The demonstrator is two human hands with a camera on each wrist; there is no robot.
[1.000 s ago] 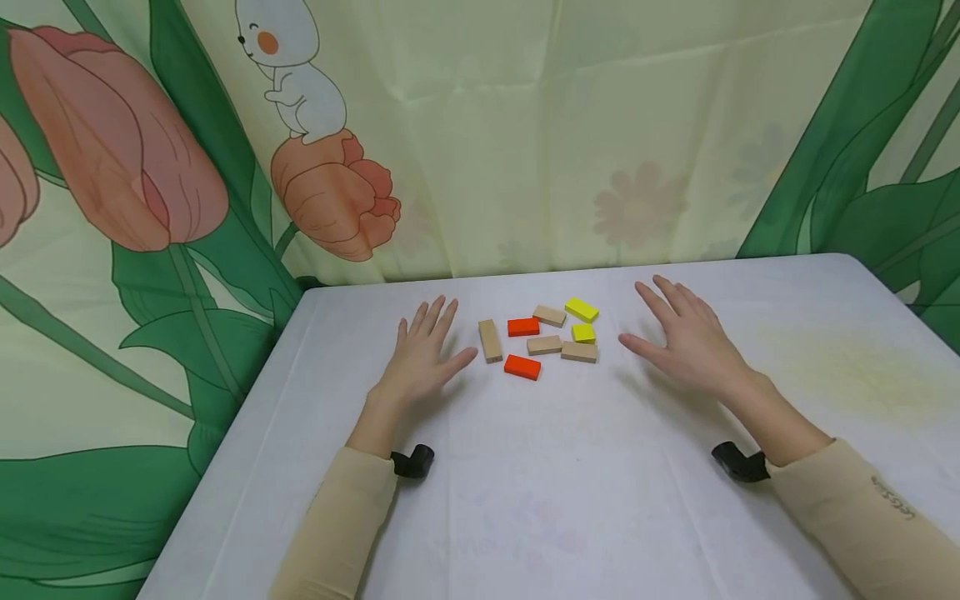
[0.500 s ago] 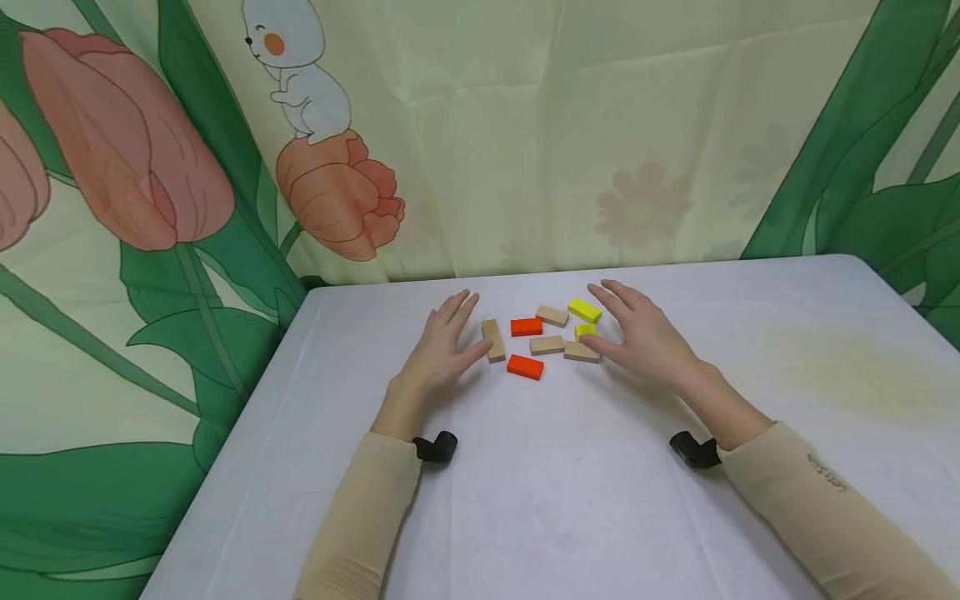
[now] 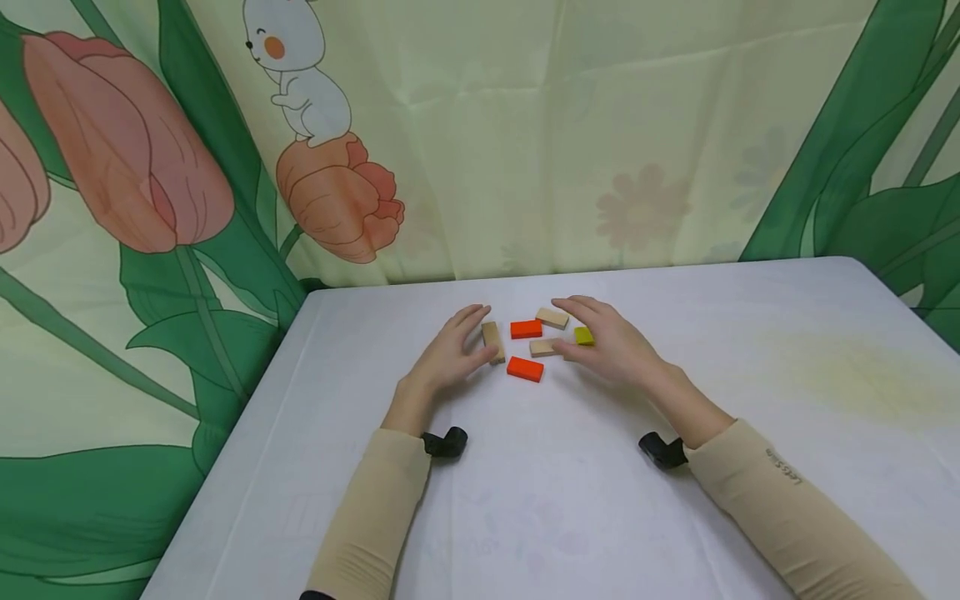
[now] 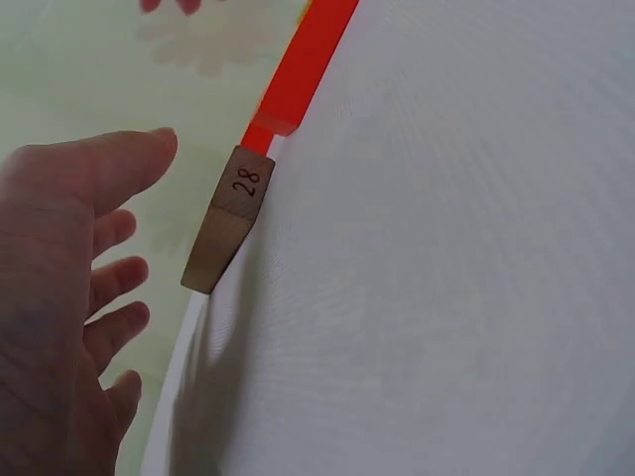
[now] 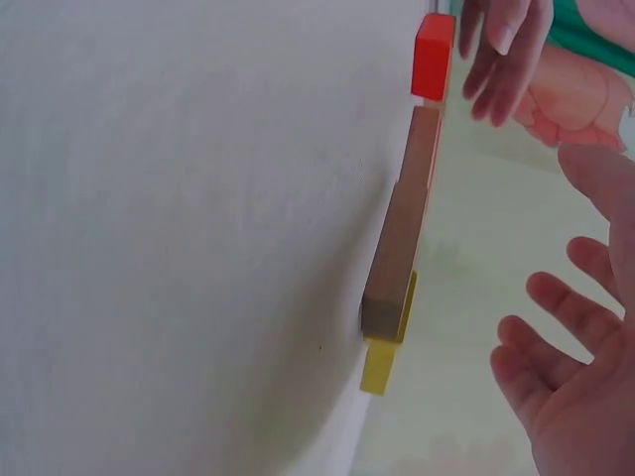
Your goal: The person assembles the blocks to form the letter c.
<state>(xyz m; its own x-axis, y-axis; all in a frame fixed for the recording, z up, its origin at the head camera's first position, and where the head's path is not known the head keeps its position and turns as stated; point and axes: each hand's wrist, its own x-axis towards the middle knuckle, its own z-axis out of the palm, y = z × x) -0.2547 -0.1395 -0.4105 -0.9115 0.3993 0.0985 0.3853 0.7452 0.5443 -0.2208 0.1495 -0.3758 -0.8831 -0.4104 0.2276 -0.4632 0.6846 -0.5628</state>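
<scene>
In the head view, small wooden blocks lie loosely grouped on the table between my two hands. My left hand (image 3: 450, 354) hovers at the left of the group, fingers relaxed, its thumb overlapping a plain wooden block (image 3: 490, 335). That block's end, marked "28" (image 4: 247, 182), shows in the left wrist view beside the thumb. My right hand (image 3: 615, 343) is over the right side, loosely bent and holding nothing, partly covering a yellow block (image 3: 584, 336). Two red blocks (image 3: 525, 369) and more plain blocks (image 3: 552, 318) lie between the hands. Other blocks are hidden under my right hand.
A white cloth covers the table (image 3: 555, 500). Behind it hangs a curtain (image 3: 510, 167) printed with tulips and a white animal. A black wrist camera (image 3: 447, 442) sits at my left wrist, another (image 3: 663, 451) at my right.
Both hands have come inward towards the blocks, the right one moving farther left and now covering the far yellow block and a plain block. The blocks have not shifted.
</scene>
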